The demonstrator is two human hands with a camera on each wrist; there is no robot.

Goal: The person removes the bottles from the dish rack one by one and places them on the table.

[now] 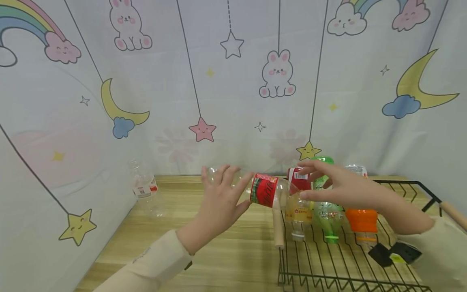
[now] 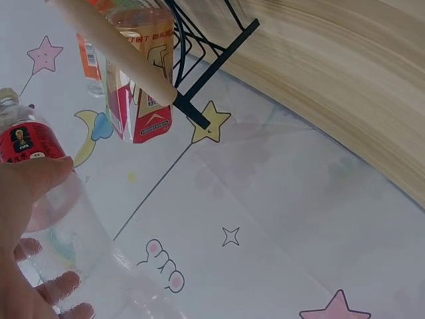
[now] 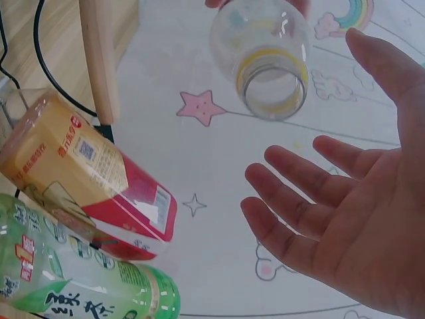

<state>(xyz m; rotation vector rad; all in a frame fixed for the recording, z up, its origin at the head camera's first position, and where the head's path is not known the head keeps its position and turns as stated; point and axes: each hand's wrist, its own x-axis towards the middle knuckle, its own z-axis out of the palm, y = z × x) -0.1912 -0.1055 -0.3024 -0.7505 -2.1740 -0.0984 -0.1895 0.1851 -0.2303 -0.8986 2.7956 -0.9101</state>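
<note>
A clear plastic bottle with a red label (image 1: 265,190) is held sideways above the table by my left hand (image 1: 220,198). In the left wrist view, the thumb lies across the bottle (image 2: 73,219) near its label, with fingers around the other side. Its uncapped mouth points right, toward my right hand (image 1: 339,184). That hand has spread fingers and holds nothing; in the right wrist view, a gap separates it from the bottle's mouth (image 3: 274,93). Below it on a black wire rack (image 1: 328,280) lie a yellow-and-red-labelled bottle (image 3: 99,179), a green bottle (image 3: 73,266) and an orange-labelled bottle (image 1: 362,220).
Another clear bottle (image 1: 146,190) with a red-and-white label stands at the table's back left. The rack has wooden handles (image 1: 278,229) at its sides and occupies the right of the wooden table (image 1: 233,251). A printed curtain (image 1: 233,93) hangs behind.
</note>
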